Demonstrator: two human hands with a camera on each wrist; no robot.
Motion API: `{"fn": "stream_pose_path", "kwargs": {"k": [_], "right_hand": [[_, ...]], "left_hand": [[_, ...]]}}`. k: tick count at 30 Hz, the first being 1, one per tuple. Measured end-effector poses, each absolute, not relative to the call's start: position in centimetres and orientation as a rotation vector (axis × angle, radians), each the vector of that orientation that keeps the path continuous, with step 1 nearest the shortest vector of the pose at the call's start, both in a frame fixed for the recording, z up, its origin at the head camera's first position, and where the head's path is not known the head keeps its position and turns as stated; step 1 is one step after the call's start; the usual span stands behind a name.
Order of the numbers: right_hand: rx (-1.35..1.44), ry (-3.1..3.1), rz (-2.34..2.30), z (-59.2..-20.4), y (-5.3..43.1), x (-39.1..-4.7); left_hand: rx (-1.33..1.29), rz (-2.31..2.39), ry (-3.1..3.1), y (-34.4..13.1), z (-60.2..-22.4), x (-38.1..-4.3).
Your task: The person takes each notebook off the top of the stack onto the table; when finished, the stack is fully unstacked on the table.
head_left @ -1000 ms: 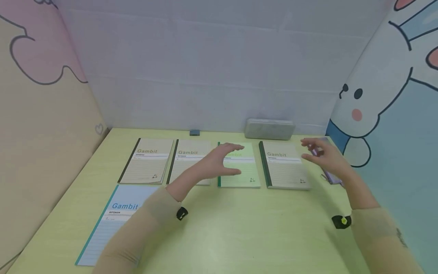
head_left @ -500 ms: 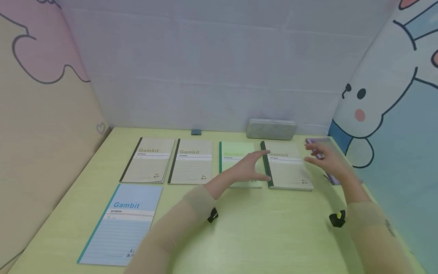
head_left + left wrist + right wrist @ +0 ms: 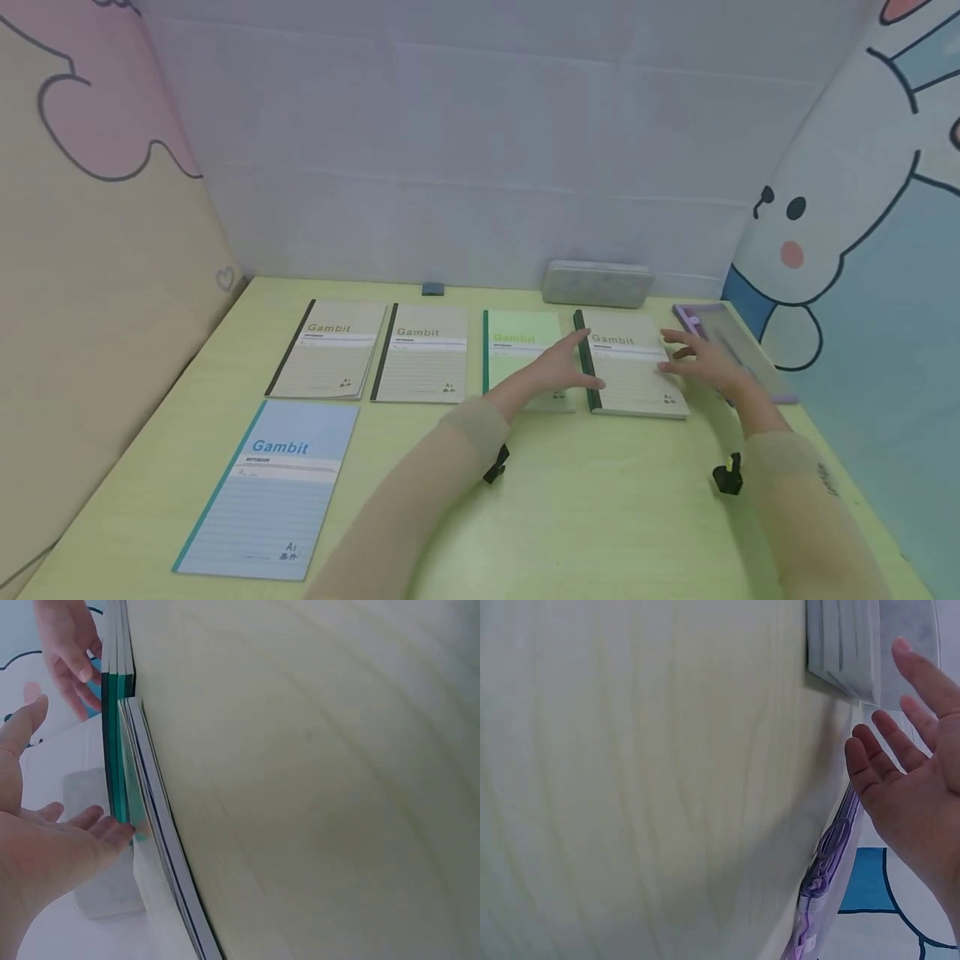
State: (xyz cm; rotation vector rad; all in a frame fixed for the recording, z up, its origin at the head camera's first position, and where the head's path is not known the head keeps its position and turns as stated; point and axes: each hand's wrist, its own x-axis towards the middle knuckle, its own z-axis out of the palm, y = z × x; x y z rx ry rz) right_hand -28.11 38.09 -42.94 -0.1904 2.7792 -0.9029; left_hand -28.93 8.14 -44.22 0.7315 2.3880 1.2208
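A stack of white-covered Gambit notebooks [image 3: 630, 371] with green spines [image 3: 118, 750] lies at the right end of the back row. My left hand [image 3: 553, 371] hovers by the spine side, over the green notebook [image 3: 498, 367], thumb and fingers spread apart. On the other side, my right hand [image 3: 708, 365] is beside the stack's right edge, fingers loosely bent with nothing in them. In the right wrist view a gap shows between the right hand [image 3: 919, 765] and the pale page edges [image 3: 844, 645]. Whether the left fingertips touch the spine I cannot tell.
Two grey-white notebooks [image 3: 326, 350] [image 3: 420, 354] lie further left, and a blue notebook [image 3: 266, 492] in front of them. A grey case [image 3: 597, 283] and a small dark block [image 3: 432, 289] stand at the back wall. A purple-edged flat thing [image 3: 738, 342] lies at the right edge.
My left hand has moved right, from over the green notebook to the spine of the thick stack. My right hand has shifted slightly left toward the stack, uncovering the purple-edged thing.
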Motion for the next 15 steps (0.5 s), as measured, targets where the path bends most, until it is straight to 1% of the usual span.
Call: {"fn": "stream_pose_path", "kwargs": {"k": [5, 15], "right_hand": [[-0.126, 2.699, -0.883, -43.37, 37.97, -28.16], [-0.134, 2.694, -0.858, -43.23, 37.33, -28.03]], "left_hand": [[0.698, 1.202, 2.349, 8.48, -44.96, -29.19], [0.695, 1.219, 2.313, 8.52, -44.98, -29.27]]}}
